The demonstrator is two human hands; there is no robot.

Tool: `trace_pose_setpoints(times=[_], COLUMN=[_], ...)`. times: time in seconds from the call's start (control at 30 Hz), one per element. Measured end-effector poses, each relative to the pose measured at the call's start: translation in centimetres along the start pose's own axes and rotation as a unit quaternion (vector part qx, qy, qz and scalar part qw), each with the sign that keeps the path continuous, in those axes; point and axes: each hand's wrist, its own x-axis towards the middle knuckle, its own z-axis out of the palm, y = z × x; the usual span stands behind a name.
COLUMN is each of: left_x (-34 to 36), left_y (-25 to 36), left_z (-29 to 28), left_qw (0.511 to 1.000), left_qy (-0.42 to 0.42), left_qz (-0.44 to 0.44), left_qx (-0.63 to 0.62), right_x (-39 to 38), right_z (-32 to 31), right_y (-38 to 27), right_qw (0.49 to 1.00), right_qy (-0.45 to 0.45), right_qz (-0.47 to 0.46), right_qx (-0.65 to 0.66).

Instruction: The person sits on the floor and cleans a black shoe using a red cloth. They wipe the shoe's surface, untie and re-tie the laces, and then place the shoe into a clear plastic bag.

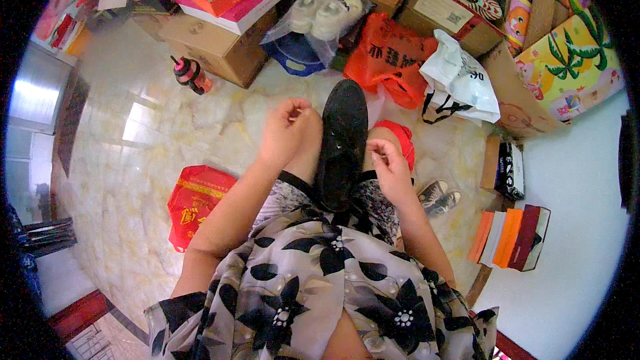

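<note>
Black shoe, matte and dusty, stands upright between both closed hands.

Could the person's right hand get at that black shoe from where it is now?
Probably yes. The right hand is curled just beside the black shoe, which rests on the lap between both hands, and nothing lies between them. The left hand sits on the shoe's other side.

Black shoe at frame centre, sole up toward you, toe pointing to the top, lying lengthwise between your hands
</note>
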Motion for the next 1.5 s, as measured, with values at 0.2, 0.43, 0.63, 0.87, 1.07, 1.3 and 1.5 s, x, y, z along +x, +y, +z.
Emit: trace_pose_setpoints(times=[0.2,0.43,0.63,0.87,1.07,1.3,1.5], left_x=[-1.3,-4.0,-4.7,-4.0,-3.3,-3.5,-3.0], left_y=[-1.2,1.2,1.3,1.4,-0.9,-2.0,1.8], left_z=[0.8,1.5,3.0,4.9,3.9,3.9,2.0], left_qw=[0.957,0.92,0.884,0.858,0.864,0.851,0.832], left_qy=[-0.034,-0.134,-0.126,-0.064,-0.09,-0.078,-0.063], left_qz=[0.248,0.222,0.212,0.256,0.339,0.362,0.348], left_qx=[0.145,0.293,0.398,0.44,0.36,0.372,0.428], right_x=[-0.3,0.4,2.0,-0.5,-1.6,-2.5,-3.1], right_z=[1.5,2.2,0.1,3.1,3.1,3.6,3.3], right_y=[0.0,-0.7,1.0,1.7,1.3,1.0,0.5], right_qw=[0.988,0.991,0.991,1.0,0.999,0.996,0.987], right_qy=[-0.037,0.002,0.095,0.005,0.024,0.003,-0.01], right_qz=[-0.063,-0.047,0.036,0.002,0.006,-0.028,-0.081], right_qx=[-0.139,-0.123,0.087,-0.022,-0.035,-0.081,-0.136])
